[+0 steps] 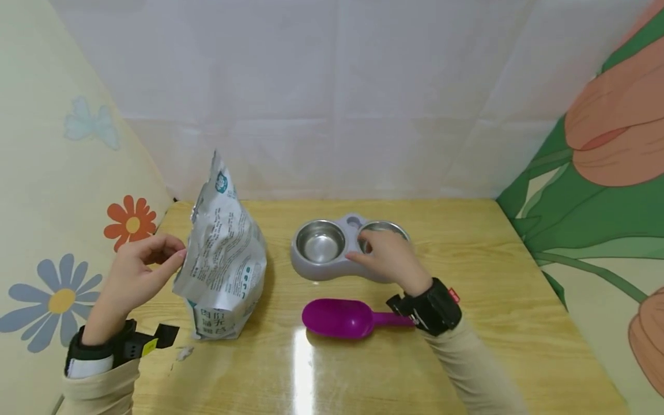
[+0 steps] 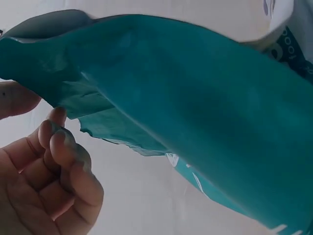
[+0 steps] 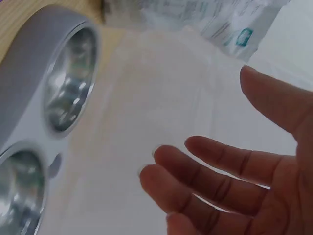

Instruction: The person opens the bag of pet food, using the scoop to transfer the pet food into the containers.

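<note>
A tall silver-and-teal pet food bag point(image 1: 223, 248) stands upright on the left of the table, its top folded over toward the front. My left hand point(image 1: 142, 271) is at the bag's left edge, thumb and index finger pinching the flap; the other fingers point(image 2: 73, 156) are curled below the teal side. My right hand point(image 1: 386, 256) hovers over the right bowl of a grey double pet bowl point(image 1: 321, 269), partly hiding it. Its fingers point(image 3: 215, 186) are spread and slightly bent, with nothing between them. The left steel bowl point(image 1: 320, 242) shows a bare bottom.
In front of the double bowl lies a purple scoop point(image 1: 339, 318), its handle pointing right under my right wrist. A white sheet point(image 1: 337, 104) hangs behind the wooden table point(image 1: 461, 357). Painted panels with flowers flank both sides.
</note>
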### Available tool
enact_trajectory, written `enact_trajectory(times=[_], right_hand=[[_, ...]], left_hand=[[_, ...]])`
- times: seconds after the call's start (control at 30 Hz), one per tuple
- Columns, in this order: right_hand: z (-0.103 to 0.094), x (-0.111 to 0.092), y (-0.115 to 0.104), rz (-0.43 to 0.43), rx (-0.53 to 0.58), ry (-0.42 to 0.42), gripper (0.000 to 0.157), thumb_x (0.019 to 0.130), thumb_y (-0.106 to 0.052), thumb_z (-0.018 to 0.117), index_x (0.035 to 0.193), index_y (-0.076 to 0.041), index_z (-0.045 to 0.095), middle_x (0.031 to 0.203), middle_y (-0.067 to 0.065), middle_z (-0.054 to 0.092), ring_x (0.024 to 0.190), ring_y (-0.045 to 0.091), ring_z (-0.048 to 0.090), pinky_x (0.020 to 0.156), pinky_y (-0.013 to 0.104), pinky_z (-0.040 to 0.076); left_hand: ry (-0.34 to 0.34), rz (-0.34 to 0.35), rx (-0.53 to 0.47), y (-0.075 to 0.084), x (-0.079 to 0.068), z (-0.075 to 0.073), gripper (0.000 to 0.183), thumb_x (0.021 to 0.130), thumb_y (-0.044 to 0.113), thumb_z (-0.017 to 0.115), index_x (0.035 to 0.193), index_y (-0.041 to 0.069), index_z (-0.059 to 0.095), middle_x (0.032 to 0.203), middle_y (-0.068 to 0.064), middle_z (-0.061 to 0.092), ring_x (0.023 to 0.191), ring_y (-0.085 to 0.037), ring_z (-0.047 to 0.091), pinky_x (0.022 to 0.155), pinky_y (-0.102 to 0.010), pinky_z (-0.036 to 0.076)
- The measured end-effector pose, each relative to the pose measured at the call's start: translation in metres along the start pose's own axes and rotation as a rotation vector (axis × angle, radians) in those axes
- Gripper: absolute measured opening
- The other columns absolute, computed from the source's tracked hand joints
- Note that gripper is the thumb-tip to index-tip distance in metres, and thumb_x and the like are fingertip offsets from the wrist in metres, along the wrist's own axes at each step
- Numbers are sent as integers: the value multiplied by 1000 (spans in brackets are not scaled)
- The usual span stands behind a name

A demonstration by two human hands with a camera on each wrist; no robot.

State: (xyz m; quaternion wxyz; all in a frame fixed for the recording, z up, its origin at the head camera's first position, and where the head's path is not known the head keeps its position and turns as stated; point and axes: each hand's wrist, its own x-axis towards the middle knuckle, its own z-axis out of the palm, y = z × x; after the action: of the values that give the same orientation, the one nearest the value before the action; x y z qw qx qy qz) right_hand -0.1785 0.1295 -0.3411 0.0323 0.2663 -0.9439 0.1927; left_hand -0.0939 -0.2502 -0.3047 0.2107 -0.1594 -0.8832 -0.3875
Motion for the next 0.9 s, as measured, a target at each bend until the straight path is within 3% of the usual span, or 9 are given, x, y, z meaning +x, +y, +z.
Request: enact_trajectory(times=[0.2,0.4,0.67,0.9], right_hand=[[-2,20,-37,-104,75,12,26,84,-35,63,77,-10,60,60,-5,50,51,7,43,52,24,37],[1,36,-74,-228,150,39,36,86,-32,61,61,-14,43,53,-6,34,48,8,29,51,22,26],[11,56,-121,-315,292,6,35,87,-31,61,61,-14,44,53,-6,39,48,7,36,51,19,30],[26,74,-162,-381,440,-92,33,86,-31,62,60,-14,51,51,-6,43,46,6,39,48,16,32]], left_hand=[[-30,11,18,-3,1,2,14,78,-10,61,79,3,62,67,9,54,56,-5,48,53,-15,39],[-32,48,-8,-6,0,6,15,79,-10,59,77,5,62,65,10,54,57,-5,47,51,-15,39],[-25,77,-36,-8,0,6,18,80,-11,54,75,5,60,65,10,54,56,-4,49,56,-12,41],[-57,96,-76,-12,-3,6,23,81,-13,51,75,8,58,57,10,44,48,-5,42,42,-19,32]])
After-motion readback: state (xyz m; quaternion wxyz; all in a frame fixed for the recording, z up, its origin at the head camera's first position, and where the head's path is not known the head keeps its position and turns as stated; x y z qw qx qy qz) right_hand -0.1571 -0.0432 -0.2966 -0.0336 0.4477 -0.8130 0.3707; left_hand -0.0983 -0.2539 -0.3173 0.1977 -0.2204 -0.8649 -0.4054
